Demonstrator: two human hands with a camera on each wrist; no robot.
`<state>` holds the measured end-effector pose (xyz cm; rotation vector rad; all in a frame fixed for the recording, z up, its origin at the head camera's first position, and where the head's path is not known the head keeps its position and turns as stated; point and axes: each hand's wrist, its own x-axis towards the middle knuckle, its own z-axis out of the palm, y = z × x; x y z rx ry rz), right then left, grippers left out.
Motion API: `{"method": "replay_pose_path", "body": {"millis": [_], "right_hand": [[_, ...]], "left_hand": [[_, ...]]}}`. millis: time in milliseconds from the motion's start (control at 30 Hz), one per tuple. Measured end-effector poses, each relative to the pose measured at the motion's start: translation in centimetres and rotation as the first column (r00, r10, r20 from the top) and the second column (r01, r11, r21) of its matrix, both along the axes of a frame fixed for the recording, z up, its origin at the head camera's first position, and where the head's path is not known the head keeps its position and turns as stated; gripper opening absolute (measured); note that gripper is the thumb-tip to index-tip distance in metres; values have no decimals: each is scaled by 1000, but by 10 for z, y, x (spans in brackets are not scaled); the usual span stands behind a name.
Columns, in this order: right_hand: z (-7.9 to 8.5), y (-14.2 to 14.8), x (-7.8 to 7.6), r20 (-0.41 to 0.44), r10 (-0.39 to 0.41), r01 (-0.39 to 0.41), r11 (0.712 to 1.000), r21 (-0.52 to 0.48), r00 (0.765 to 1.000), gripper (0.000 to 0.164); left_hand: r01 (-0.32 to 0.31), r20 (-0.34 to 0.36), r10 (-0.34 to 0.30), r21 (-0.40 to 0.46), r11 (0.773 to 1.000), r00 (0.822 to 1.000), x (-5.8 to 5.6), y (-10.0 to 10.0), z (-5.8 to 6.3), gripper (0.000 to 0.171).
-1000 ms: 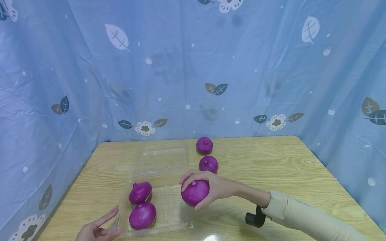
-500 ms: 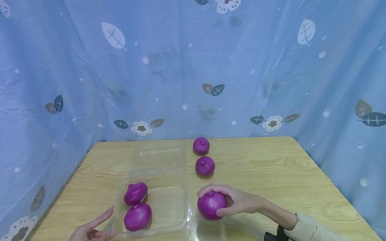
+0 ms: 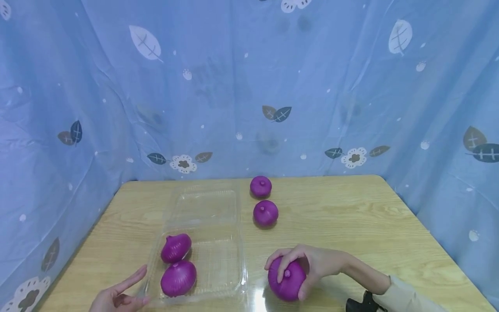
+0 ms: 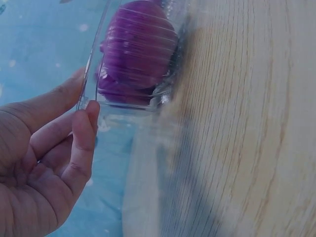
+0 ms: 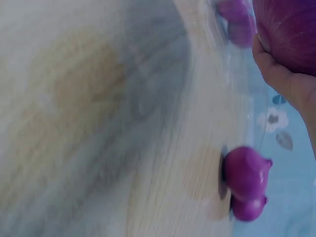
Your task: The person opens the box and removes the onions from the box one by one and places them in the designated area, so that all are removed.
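My right hand [image 3: 321,264] grips a large purple onion [image 3: 286,284] from above, to the right of the container. The same held onion [image 5: 291,34] fills the upper right corner of the right wrist view, with a finger curled against it. At the lower left, my left hand [image 4: 49,143] pinches the rim of a clear plastic container [image 3: 243,277] at its near left corner. Two purple onions, a rear one [image 3: 176,248] and a front one [image 3: 178,278], sit touching along the container's left side. Its hinged lid [image 3: 206,203] lies folded back, away from me.
Two smaller purple onions stand on the wooden table [image 3: 343,212] right of the lid, one [image 3: 265,213] in front of the other [image 3: 260,186]. A blue patterned curtain [image 3: 234,86] hangs along the back and both sides.
My right hand has carried the onion from over the container's right edge rightward and toward me. The left hand has stayed by the container's corner; the other onions lie as before.
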<state>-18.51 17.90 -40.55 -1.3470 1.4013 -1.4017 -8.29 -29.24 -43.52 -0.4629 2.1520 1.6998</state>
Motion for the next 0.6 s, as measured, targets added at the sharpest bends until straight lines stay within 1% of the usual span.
{"method": "replay_pose_path", "body": {"millis": [67, 133, 267, 467, 600], "right_hand": [[-2, 5, -6, 27, -22, 22, 1000, 11, 999, 36], [-4, 10, -13, 48, -56, 55, 998, 28, 997, 35], [-11, 20, -26, 97, -144, 136, 988, 79, 985, 36], [-20, 32, -45, 129, -250, 236, 965, 116, 960, 38], [-22, 39, -56, 104, -293, 282, 953, 112, 950, 39]], "left_hand": [[-13, 12, 14, -41, 999, 1000, 1, 3, 3, 65], [-27, 10, 28, -62, 998, 1000, 2, 5, 5, 73], [-29, 1, 29, -97, 995, 1000, 2, 7, 7, 81], [-26, -28, 22, -145, 989, 999, 2, 8, 6, 85], [-22, -42, 16, -152, 988, 999, 2, 8, 6, 85]]}}
